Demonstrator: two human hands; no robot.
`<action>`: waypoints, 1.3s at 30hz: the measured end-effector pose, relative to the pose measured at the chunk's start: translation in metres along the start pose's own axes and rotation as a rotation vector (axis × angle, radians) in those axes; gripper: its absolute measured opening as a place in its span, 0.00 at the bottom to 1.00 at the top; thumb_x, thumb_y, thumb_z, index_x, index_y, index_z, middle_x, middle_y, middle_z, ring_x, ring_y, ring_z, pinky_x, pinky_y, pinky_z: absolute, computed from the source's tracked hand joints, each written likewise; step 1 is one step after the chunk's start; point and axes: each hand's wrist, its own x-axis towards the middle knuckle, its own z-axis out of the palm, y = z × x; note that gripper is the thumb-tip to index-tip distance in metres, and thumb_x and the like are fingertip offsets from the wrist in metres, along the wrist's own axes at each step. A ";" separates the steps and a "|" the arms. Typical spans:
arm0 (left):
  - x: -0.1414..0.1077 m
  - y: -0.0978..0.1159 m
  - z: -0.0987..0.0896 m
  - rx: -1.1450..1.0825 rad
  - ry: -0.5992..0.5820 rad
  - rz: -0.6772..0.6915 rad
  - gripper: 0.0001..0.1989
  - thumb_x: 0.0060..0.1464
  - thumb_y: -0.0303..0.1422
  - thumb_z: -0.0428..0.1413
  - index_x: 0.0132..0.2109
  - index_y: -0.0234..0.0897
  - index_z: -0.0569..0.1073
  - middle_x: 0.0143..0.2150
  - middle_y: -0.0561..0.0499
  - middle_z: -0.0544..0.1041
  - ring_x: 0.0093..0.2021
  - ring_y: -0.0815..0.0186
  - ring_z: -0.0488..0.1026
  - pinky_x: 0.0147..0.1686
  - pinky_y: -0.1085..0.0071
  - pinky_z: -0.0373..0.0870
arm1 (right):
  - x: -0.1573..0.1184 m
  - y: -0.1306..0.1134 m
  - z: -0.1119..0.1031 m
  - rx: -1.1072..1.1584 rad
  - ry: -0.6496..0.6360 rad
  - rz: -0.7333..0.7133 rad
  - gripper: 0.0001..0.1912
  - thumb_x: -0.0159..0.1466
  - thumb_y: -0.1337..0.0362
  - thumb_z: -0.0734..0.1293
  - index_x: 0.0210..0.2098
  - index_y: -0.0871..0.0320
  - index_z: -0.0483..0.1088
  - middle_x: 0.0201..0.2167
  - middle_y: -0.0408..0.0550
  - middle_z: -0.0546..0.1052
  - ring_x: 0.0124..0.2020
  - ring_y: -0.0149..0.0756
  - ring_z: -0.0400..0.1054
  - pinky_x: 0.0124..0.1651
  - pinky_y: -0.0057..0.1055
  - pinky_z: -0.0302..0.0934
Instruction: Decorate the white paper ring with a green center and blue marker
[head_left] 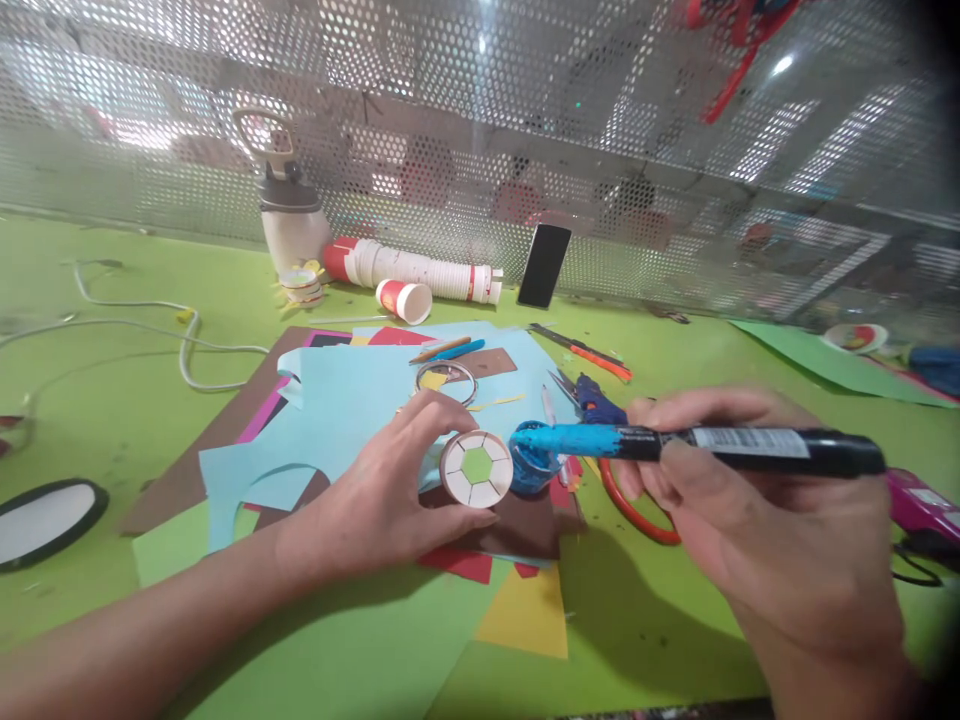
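Between the thumb and fingers of my left hand (405, 480) is a small white disc (491, 487), its face drawn with black lines around a green hexagon. My right hand (757, 500) grips a black marker (750, 448) held level, its blue-smeared front end pointing left, just right of the disc. Behind the marker tip stands a small blue round object (534, 475); its details are partly hidden. Red-handled scissors (637, 515) lie beneath my right hand, partly covered by it.
Light blue paper (337, 390) and brown sheets lie mid-table. Behind them are stacked paper cups (420, 272), a loose cup (405, 300), a white jug (292, 225) and a propped phone (544, 265). A white cable (191, 350) runs at left.
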 end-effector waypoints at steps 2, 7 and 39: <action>-0.001 0.000 0.000 -0.006 0.002 0.000 0.24 0.51 0.33 0.65 0.51 0.39 0.63 0.52 0.45 0.68 0.54 0.57 0.67 0.53 0.58 0.68 | -0.005 -0.003 0.005 -0.082 0.079 0.033 0.04 0.62 0.62 0.72 0.37 0.47 0.76 0.28 0.44 0.78 0.21 0.35 0.68 0.23 0.34 0.65; 0.000 0.005 0.001 -0.045 -0.017 -0.039 0.25 0.50 0.34 0.66 0.51 0.40 0.64 0.53 0.45 0.67 0.55 0.57 0.67 0.55 0.57 0.67 | -0.008 -0.006 0.015 -0.260 0.043 -0.057 0.09 0.59 0.67 0.72 0.38 0.45 0.75 0.31 0.42 0.78 0.24 0.35 0.72 0.29 0.34 0.71; 0.000 0.011 0.002 -0.069 -0.035 -0.026 0.24 0.51 0.37 0.66 0.50 0.40 0.64 0.53 0.45 0.68 0.55 0.57 0.68 0.54 0.60 0.69 | -0.007 0.002 0.022 -0.393 -0.137 -0.252 0.12 0.60 0.69 0.71 0.42 0.48 0.71 0.31 0.39 0.80 0.28 0.34 0.76 0.28 0.29 0.70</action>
